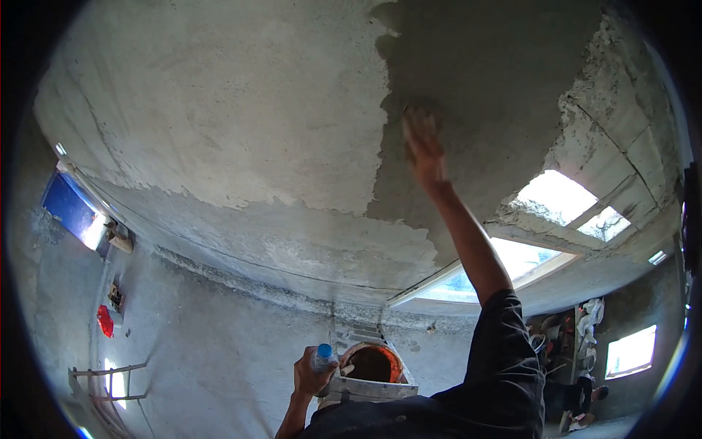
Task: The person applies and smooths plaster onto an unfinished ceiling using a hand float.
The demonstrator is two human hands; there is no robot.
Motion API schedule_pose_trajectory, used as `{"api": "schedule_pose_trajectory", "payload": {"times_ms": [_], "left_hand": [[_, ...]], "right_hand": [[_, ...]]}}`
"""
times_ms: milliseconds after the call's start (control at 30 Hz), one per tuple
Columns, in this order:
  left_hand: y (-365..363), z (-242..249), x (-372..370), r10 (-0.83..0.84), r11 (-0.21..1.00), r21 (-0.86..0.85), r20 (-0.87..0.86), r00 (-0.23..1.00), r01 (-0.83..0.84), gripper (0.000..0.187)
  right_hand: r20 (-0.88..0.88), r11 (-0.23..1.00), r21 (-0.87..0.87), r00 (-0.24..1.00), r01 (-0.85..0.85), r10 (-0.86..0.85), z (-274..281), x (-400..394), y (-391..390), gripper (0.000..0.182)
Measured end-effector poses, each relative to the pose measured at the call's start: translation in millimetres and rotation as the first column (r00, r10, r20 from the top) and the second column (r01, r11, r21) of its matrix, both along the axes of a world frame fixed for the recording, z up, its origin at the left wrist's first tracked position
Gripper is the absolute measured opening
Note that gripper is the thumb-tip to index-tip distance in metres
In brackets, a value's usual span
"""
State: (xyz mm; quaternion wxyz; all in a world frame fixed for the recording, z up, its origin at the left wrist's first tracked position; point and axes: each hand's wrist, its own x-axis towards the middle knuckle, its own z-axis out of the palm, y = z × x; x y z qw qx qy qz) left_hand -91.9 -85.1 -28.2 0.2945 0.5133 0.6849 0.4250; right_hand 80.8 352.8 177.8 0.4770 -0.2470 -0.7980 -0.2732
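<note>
My left hand is wrapped round a clear plastic bottle with a blue cap, low in the view. Up high, my right arm reaches out to the plastered wall. There my right hand lies over the dark, damp-looking patch of plaster, near its ragged left border. Motion smears its fingers, and a dark blur shows by the fingertips; I cannot tell whether it holds something. Beside the bottle stands an orange-rimmed bucket with dark contents and a pale handle-like piece inside.
The bucket rests on a ladder-like stand below me. Window openings interrupt the wall at right. On the floor at left lie a red item and a wooden frame. Another person is at lower right, near piled goods.
</note>
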Motion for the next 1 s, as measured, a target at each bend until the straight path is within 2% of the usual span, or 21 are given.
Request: {"api": "schedule_pose_trajectory", "payload": {"times_ms": [100,133,200,267,300,333,367,400,433,467,500,533,567,600,633,700,733,767,833,900,1000], "left_hand": [[1.4,3.1,2.1,0.001,1.0,0.014,0.02,1.0,-0.001,0.054],[1.0,3.7,2.3,0.01,1.0,0.013,0.023,1.0,-0.01,0.054],[3.0,4.3,3.0,0.003,1.0,0.004,0.032,0.999,-0.003,0.054],[-0.8,4.3,5.5,0.005,1.0,-0.007,0.017,1.0,-0.005,0.054],[3.5,4.7,4.0,0.0,1.0,-0.009,-0.007,1.0,0.0,0.053],[5.5,6.6,2.8,-0.005,1.0,0.008,-0.013,1.0,0.005,0.053],[5.7,8.9,2.5,-0.008,1.0,-0.018,0.006,1.0,0.008,0.052],[7.8,9.9,4.3,-0.007,0.999,-0.043,0.029,1.0,0.008,0.05],[10.6,8.4,5.4,-0.005,1.0,-0.029,0.027,1.0,0.006,0.05],[13.6,5.5,4.8,0.006,0.996,-0.091,0.066,0.998,0.0,0.049],[16.3,3.3,4.8,0.021,0.988,-0.156,0.105,0.994,-0.005,0.047],[21.4,4.9,6.0,0.026,0.989,-0.151,0.103,0.994,-0.01,0.047],[28.9,9.8,7.7,0.006,0.963,-0.271,0.082,0.997,0.017,0.052],[34.4,14.5,9.6,-0.015,0.92,-0.39,0.063,0.998,0.038,0.058],[40.6,18.9,13.6,-0.011,0.921,-0.388,0.056,0.998,0.032,0.058],[50.5,27.2,27.9,-0.281,0.76,-0.605,0.023,0.959,0.237,0.075],[56.8,22.2,30.5,-0.396,0.64,-0.678,0.111,0.912,0.361,0.092],[56.7,10.7,36.7,-0.393,0.638,-0.682,0.111,0.913,0.357,0.092],[63.7,-5.7,49.8,-0.539,0.486,-0.794,0.056,0.841,0.365,0.097],[66.4,-13.6,60.3,-0.537,0.469,-0.8,0.078,0.84,0.374,0.099],[67.9,-6.3,72.4,-0.55,0.467,-0.778,0.117,0.827,0.42,0.101]], "right_hand": [[-0.016,0.999,0.027,0.999,-0.03,0.03,12.1,0.5,29.8,0.061],[-0.013,0.999,0.027,0.999,-0.039,0.039,-1.3,1.9,33.9,0.061],[0.128,0.997,0.036,0.99,-0.063,0.058,-53.0,3.0,46.0,0.06],[0.228,0.991,-0.113,0.973,0.076,-0.049,-95.4,6.0,29.6,0.06],[0.186,0.944,-0.327,0.982,0.049,0.014,-116.8,6.7,8.3,0.06],[0.283,0.907,-0.395,0.959,0.143,-0.028,-148.8,12.0,-7.5,0.055],[0.048,0.633,-0.774,0.996,-0.006,0.069,-170.4,10.8,-43.0,0.048],[-0.236,0.055,-0.971,0.971,-0.234,-0.032,-161.4,2.5,-80.5,0.038],[-0.014,0.593,-0.8,0.991,-0.093,0.137,-260.1,13.7,-92.5,0.025],[-0.341,0.624,-0.688,0.924,-0.371,0.173,-273.5,9.1,-136.1,0.027],[-0.245,0.351,-0.909,0.969,-0.225,-0.014,-245.8,8.8,-185.8,0.032],[-0.431,-0.001,-0.899,0.887,-0.437,-0.168,-291.3,9.5,-206.1,0.036],[-0.587,-0.221,-0.659,0.675,-0.719,-0.447,-286.8,14.8,-242.0,0.029],[-0.56,-0.266,-0.46,0.509,-0.847,-0.654,-288.1,16.8,-267.5,0.024],[-0.46,-0.249,-0.236,0.334,-0.939,-0.823,-293.9,18.2,-287.4,0.018],[-0.397,-0.212,-0.055,0.216,-0.976,-0.892,-327.2,30.9,-334.9,0.024],[-0.398,-0.215,-0.051,0.217,-0.975,-0.891,-333.1,36.7,-346.9,0.024],[-0.401,-0.215,-0.005,0.199,-0.977,-0.894,-337.3,44.3,-359.5,0.022],[-0.419,-0.214,0.043,0.177,-0.976,-0.891,-342.2,54.1,-362.3,0.02],[-0.306,-0.107,0.114,0.067,-0.988,-0.95,-345.6,62.8,-359.7,0.011],[-0.417,-0.128,0.108,0.072,-0.986,-0.906,-334.0,75.6,-350.1,0.009]]}}
